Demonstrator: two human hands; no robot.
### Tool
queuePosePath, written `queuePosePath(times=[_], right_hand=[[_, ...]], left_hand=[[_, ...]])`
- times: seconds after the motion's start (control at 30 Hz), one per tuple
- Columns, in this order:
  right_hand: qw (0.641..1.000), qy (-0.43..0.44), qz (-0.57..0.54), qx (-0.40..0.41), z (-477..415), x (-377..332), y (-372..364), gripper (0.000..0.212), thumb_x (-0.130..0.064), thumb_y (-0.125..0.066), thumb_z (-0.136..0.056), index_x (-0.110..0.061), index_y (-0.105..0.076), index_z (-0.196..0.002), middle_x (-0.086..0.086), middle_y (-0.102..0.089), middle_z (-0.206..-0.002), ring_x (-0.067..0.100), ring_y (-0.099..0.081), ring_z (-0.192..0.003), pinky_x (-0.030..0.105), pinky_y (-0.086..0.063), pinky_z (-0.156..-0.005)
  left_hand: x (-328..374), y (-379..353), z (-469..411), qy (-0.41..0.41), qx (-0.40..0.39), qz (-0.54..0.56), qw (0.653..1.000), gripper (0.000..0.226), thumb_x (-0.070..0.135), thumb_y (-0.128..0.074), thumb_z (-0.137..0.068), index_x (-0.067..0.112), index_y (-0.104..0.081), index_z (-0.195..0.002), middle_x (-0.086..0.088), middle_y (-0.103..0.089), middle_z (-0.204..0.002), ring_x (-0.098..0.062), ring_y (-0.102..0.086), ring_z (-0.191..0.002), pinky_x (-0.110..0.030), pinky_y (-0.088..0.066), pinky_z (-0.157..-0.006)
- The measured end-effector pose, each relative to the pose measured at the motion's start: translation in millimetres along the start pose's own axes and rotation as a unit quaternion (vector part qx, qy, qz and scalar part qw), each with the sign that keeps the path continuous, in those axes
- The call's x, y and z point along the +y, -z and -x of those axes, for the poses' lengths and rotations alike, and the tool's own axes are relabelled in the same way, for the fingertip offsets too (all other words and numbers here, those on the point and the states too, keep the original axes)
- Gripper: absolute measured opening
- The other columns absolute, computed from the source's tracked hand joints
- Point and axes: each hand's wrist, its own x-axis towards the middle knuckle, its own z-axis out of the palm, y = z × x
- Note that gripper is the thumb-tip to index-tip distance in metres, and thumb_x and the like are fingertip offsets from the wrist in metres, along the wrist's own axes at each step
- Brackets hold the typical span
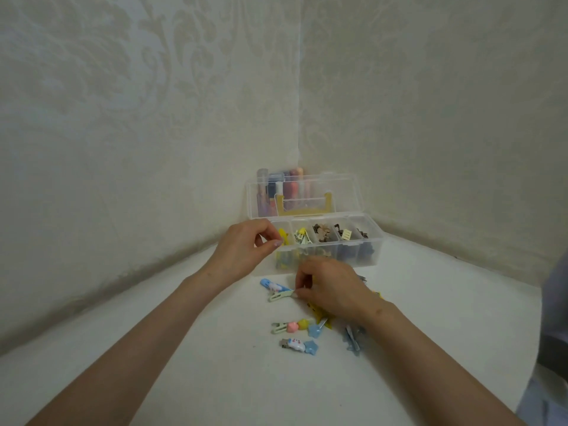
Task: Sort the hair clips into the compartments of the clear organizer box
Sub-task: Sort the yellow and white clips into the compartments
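1. A clear plastic organizer box [362, 256] sits on a white table [184, 348], pushed into the corner where two cream patterned walls meet.
2. The box's clear lid [338, 192] stands open, tipped up behind it.
3. Some tall, colourful tubes [278, 192] stand behind the lid and show through it.
4. The box has a row of small compartments. The ones on the left hold yellow and pale clips [299, 236]. The ones in the middle and on the right hold brown and dark clips [322, 233].
5. The left hand [242, 247] is at the left end of the box, over the first compartment. Its thumb and fingers are pinched close together near a yellow clip [282, 235]. I cannot tell if they are really holding it.
6. The right hand [335, 287] is down on the table, just in front of the box. Its fingertips are pinched on the end of a long pale green hair clip [281, 295], which lies on the table.
7. A blue clip with a white charm [272, 285] lies just beside the green one, touching it or almost touching.
8. Closer to the person lies a green clip with pink and yellow beads [290, 326], next to a light blue star clip [315, 331].
9. Below those is a small clip with a white charm and a blue star [298, 345].
10. A blue bow clip [353, 338] lies just under the right wrist.
11. Some yellow clips [322, 318] peek out from under the right hand.
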Motion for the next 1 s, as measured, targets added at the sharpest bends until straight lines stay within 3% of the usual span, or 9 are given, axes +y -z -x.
queuePosePath(times=[0.23,0.37,0.43,0.57,0.63,0.8,1.0], right_hand=[[0.996,-0.047,-0.075,-0.004,-0.2,5.3,1.2,0.008,-0.024,-0.064,-0.081,-0.028,-0.058,-0.076,-0.013,-0.059,-0.081,0.005,-0.052,-0.074,0.022,-0.045,-0.066],[0.980,-0.052,-0.191,0.022,-1.6,4.2,7.3,0.023,-0.018,-0.068,-0.080,-0.032,-0.056,-0.067,-0.014,-0.058,-0.073,0.001,-0.048,-0.061,0.017,-0.041,-0.062],[0.971,-0.053,-0.229,0.046,-2.1,3.8,9.6,0.023,-0.016,-0.069,-0.081,-0.031,-0.057,-0.068,-0.013,-0.057,-0.071,-0.001,-0.046,-0.057,0.014,-0.038,-0.059],[0.957,-0.055,-0.272,0.083,-1.6,3.7,10.8,0.018,-0.015,-0.070,-0.081,-0.026,-0.059,-0.071,-0.012,-0.054,-0.068,0.002,-0.042,-0.058,0.015,-0.038,-0.058],[0.954,-0.054,-0.279,0.094,-1.4,3.7,11.1,0.015,-0.015,-0.071,-0.081,-0.023,-0.060,-0.073,-0.012,-0.054,-0.067,0.004,-0.042,-0.058,0.015,-0.038,-0.057],[0.954,-0.052,-0.273,0.109,-2.4,5.5,8.7,0.008,-0.016,-0.072,-0.079,-0.018,-0.065,-0.075,-0.010,-0.056,-0.066,0.003,-0.042,-0.056,0.015,-0.038,-0.056],[0.958,-0.051,-0.250,0.133,-2.4,8.8,8.5,0.020,-0.013,-0.071,-0.080,-0.025,-0.059,-0.069,-0.014,-0.054,-0.063,0.001,-0.045,-0.055,0.013,-0.038,-0.056]], left_hand=[[-1.6,4.1,-1.2,0.005,-0.005,0.001,1.000,0.008,0.013,-0.063,-0.084,0.021,-0.065,-0.082,0.010,-0.064,-0.083,-0.003,-0.050,-0.067,-0.008,-0.037,-0.064],[-3.1,5.9,-1.8,0.007,-0.043,-0.007,0.999,0.007,0.013,-0.063,-0.083,0.018,-0.067,-0.086,0.003,-0.068,-0.087,-0.012,-0.056,-0.076,-0.024,-0.042,-0.074],[-2.9,6.2,-2.0,0.005,-0.054,-0.002,0.999,0.006,0.015,-0.062,-0.085,0.017,-0.067,-0.086,0.005,-0.067,-0.083,-0.007,-0.057,-0.076,-0.027,-0.044,-0.077],[-2.0,5.5,-2.9,-0.002,-0.070,0.022,0.997,0.007,0.016,-0.062,-0.086,0.013,-0.068,-0.084,0.006,-0.065,-0.074,0.005,-0.053,-0.061,-0.019,-0.043,-0.068],[-1.5,5.6,-2.8,-0.001,-0.074,0.028,0.997,0.005,0.016,-0.064,-0.084,0.013,-0.068,-0.083,0.009,-0.063,-0.071,0.006,-0.053,-0.061,-0.011,-0.039,-0.062],[-0.6,6.3,-2.8,0.002,-0.084,0.046,0.995,0.005,0.013,-0.068,-0.081,0.016,-0.066,-0.078,0.009,-0.062,-0.070,0.007,-0.053,-0.061,-0.007,-0.038,-0.059],[-3.7,12.8,-5.2,0.007,-0.021,0.061,0.998,0.018,0.008,-0.063,-0.083,0.022,-0.059,-0.072,0.011,-0.063,-0.069,0.008,-0.054,-0.059,-0.005,-0.038,-0.059]])
